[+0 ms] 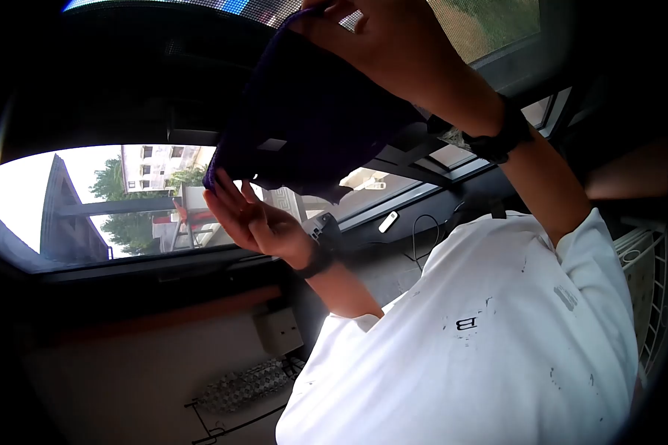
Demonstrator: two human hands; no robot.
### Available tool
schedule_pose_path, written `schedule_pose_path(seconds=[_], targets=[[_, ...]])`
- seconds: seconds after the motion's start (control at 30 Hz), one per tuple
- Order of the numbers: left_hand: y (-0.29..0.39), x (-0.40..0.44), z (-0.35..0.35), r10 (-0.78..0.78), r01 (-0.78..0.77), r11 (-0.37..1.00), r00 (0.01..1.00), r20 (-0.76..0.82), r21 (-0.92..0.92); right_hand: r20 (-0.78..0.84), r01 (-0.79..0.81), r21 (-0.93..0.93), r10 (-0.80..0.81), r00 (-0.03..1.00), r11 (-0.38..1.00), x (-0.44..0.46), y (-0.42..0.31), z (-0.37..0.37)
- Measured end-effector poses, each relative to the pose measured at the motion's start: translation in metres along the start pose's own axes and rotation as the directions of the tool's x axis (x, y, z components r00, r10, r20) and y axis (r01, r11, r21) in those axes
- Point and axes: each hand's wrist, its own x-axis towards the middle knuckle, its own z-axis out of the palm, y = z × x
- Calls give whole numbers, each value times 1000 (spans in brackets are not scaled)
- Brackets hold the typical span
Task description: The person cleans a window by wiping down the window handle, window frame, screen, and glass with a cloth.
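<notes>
A dark purple cloth is held up, stretched between my two hands in front of the window. A small white tag shows on it. My left hand has its fingers at the cloth's lower left corner. Higher up and farther right, my right hand grips the top edge; its fingertips are partly cut off by the frame's top. Dark bands circle both wrists. Much of the cloth lies in deep shadow, so its exact kind cannot be made out.
Behind the cloth are window panes with dark frames. A small white device and a thin dark cable are by the sill. Below hang a patterned item and a black rod. A white metal rack stands at right.
</notes>
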Motion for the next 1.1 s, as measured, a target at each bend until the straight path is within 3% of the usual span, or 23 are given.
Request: schedule_pose_path(seconds=[0.1, 0.17, 0.2, 0.23, 0.3, 0.33, 0.5, 0.57, 0.6, 0.63, 0.7, 0.73, 0.8, 0.87, 0.97, 1.1], targets=[[12, 24, 6, 79, -79, 996, 997, -10, 31, -106, 91, 123, -78, 991, 988, 12, -5, 3], [19, 46, 12, 185, -187, 967, 982, 30, 172, -294, 361, 195, -297, 909, 912, 28, -15, 1], [23, 57, 17, 218, -226, 950, 974, 60, 215, -332, 478, -50, -467, 820, 877, 37, -22, -7], [26, 66, 23, 252, -267, 929, 963, 91, 257, -336, 528, -77, -521, 785, 846, 44, -24, -11], [31, 81, 39, 175, -193, 951, 980, 93, 241, -305, 501, -93, -504, 808, 860, 37, -25, -15], [32, 85, 44, 193, -221, 852, 975, 108, 474, -274, 480, -113, -491, 827, 870, 35, -25, -18], [23, 91, 48, 228, -284, 786, 959, 170, 548, -219, 369, -126, -389, 895, 921, -7, -4, -39], [17, 87, 50, 200, -264, 805, 964, 175, 532, 93, 41, -217, -22, 995, 975, -26, -7, -50], [15, 85, 53, 196, -262, 805, 964, 178, 533, 161, 40, -236, -2, 987, 971, -38, -3, -52], [13, 82, 56, 246, -296, 787, 955, 165, 541, 180, 170, -272, -124, 976, 947, -50, 11, -40], [12, 77, 62, 296, -329, 766, 943, 151, 553, 205, 28, -335, 44, 978, 942, -75, 13, -30], [13, 75, 65, 313, -344, 771, 937, 152, 536, 203, 25, -333, 46, 978, 943, -80, 13, -25], [10, 74, 69, 330, -364, 774, 930, 161, 518, 195, 51, -252, -1, 981, 967, -88, 13, -16], [1, 70, 69, 367, -347, 838, 930, 37, 422, 227, 18, -212, 31, 973, 977, -98, 9, -6], [9, 69, 71, 329, -330, 865, 942, 69, 377, 277, -9, -130, 45, 960, 992, -112, -3, 7], [7, 65, 67, 308, -308, 899, 950, 51, 311, 224, 0, -28, 7, 975, 1000, -122, -10, 14]])
